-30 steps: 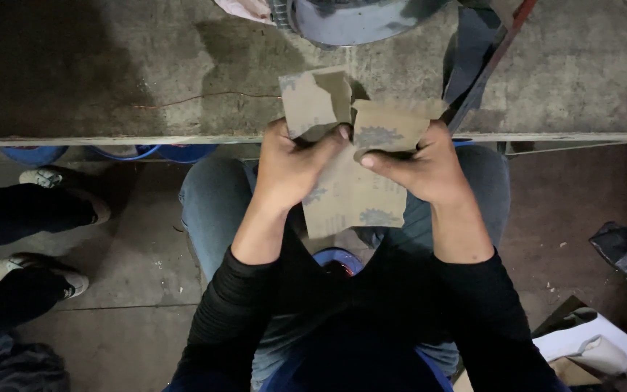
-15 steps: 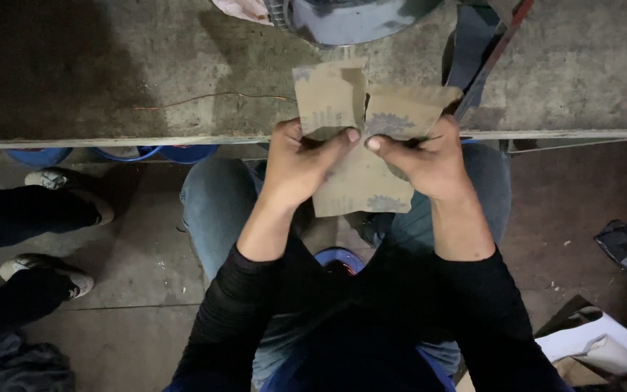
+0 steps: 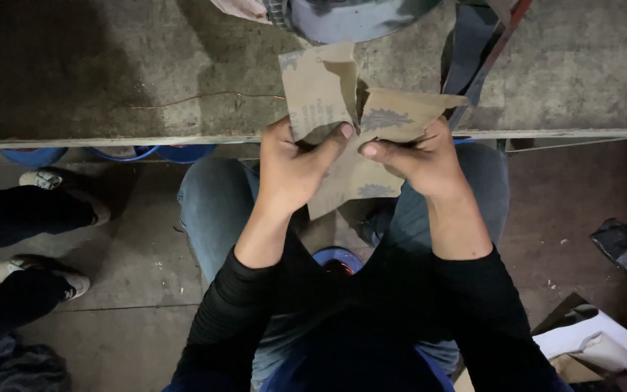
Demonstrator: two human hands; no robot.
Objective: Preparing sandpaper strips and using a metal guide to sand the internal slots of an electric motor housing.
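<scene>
Grey workbench (image 3: 110,80) ran across the top; another person's legs (image 3: 23,218) stood at left. Brown sandpaper sheet (image 3: 350,145) was held over the bench edge, split at its top, left hand (image 3: 295,170) and right hand (image 3: 419,160) each pinching one flap.

Grey workbench (image 3: 96,65), surface stained and scuffed, metal-edged along the near side. Thin copper-coloured wire (image 3: 205,96) lying loose on top. Rounded grey-blue metal vessel (image 3: 350,14) standing at the far edge, cut off by the frame. Dark cloth strip (image 3: 469,51) draped beside it.
</scene>
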